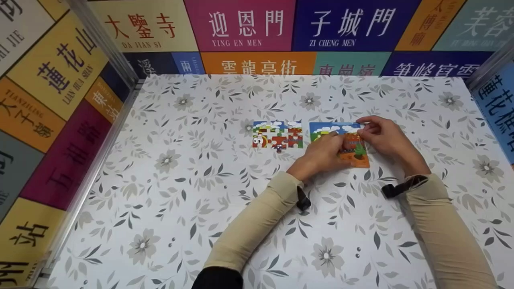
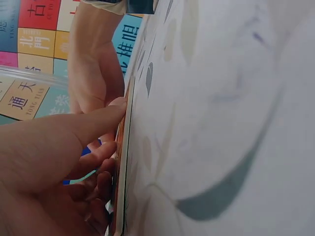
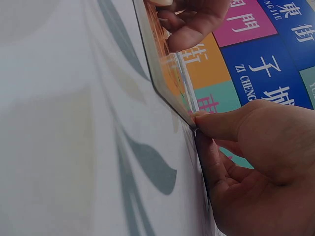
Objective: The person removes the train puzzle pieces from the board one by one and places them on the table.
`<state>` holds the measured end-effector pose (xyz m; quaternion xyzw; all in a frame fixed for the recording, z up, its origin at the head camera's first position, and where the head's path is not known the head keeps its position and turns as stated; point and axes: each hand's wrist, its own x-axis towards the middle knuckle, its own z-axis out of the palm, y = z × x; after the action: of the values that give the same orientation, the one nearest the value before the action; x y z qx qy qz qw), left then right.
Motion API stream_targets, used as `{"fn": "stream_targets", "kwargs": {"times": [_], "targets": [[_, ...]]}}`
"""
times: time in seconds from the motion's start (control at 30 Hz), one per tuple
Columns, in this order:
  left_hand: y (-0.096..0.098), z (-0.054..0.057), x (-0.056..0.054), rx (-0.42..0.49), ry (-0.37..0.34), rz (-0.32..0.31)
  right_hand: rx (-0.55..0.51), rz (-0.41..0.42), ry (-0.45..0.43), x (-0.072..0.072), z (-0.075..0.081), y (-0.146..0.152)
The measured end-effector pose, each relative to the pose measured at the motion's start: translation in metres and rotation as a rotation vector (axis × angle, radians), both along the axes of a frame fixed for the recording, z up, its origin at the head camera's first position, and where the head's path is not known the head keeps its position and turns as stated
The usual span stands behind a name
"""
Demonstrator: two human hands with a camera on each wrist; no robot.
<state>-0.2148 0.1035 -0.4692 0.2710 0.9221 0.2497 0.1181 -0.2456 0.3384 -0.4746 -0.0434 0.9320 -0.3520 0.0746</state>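
Note:
A small square puzzle board (image 1: pixel 361 159) with a bright picture of blue sky, clouds, a red shape and a green plant lies flat on the table. Across its middle and lower part rests my left hand (image 1: pixel 323 154), thumb near the front edge. In the left wrist view, the left thumb (image 2: pixel 101 118) lies on top of the board. My right hand (image 1: pixel 383 134) is at the board's right side. The right wrist view shows its thumb (image 3: pixel 221 125) and forefinger pinching the board's thin edge at a corner. Left of the board lie partly joined jigsaw pieces (image 1: pixel 295 138) with a similar picture.
The table (image 1: pixel 160 200) wears a white cover with grey flowers and leaves. Panels with coloured name signs (image 1: pixel 249 28) stand along the back and both sides. Each beige sleeve (image 1: pixel 257 218) has a black wrist strap at its cuff.

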Motion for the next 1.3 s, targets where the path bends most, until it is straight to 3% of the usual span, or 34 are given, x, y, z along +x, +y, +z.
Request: {"fn": "stream_targets", "kwargs": {"times": [0.17,0.5,0.67,0.87,1.3], "targets": [[0.0009,-0.0032,-0.0017,0.056,-0.02,0.015,0.003,-0.007,-0.008,0.0004,0.0,-0.0008],[0.0021,-0.0009,-0.0002,0.036,-0.032,0.047,0.002,0.005,0.0,0.0001,-0.0001,0.0001],[0.0016,-0.0008,-0.0009,0.074,-0.037,0.044,-0.001,0.004,-0.005,0.0005,0.0004,-0.0007],[0.0005,-0.0023,-0.0023,0.132,-0.025,0.017,-0.003,0.009,0.004,0.0006,-0.0006,0.0005],[-0.0021,-0.0048,-0.0043,0.276,0.027,-0.12,-0.006,0.02,0.021,0.0002,-0.0007,0.0009]]}}
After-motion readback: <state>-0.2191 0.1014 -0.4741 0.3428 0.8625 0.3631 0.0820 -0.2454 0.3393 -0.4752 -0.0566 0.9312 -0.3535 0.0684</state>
